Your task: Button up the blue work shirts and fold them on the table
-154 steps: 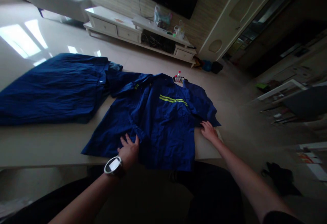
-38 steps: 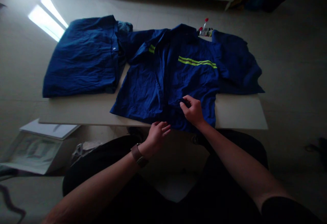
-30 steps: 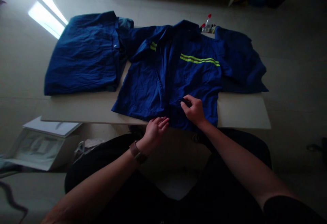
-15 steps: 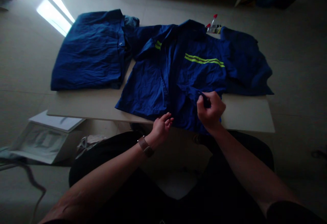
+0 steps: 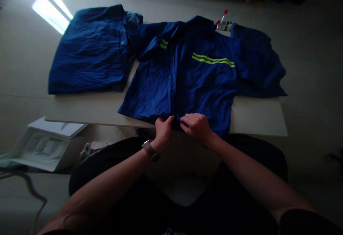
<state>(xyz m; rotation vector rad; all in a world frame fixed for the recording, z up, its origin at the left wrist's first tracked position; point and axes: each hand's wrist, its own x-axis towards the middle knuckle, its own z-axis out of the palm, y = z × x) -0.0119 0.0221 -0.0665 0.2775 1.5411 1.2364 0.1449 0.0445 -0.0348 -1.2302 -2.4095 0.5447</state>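
The shirt (image 5: 211,79) lies face up on the table (image 5: 259,117), its hem at the table's near edge. Half a second ago the right hand (image 5: 197,125) gripped the shirt's front farther in from that edge; now it is at the edge, pinching the front's bottom corner. The left hand (image 5: 163,132), loosely curled then, now pinches the hem beside it. The trousers (image 5: 88,50) remain at the table's left end.

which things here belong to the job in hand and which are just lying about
In use:
blue jacket
left hand and right hand, on its lower front
table beneath

Apparently just lying about:
other blue garment, left
red-capped bottles, beyond the jacket
white box, lower left
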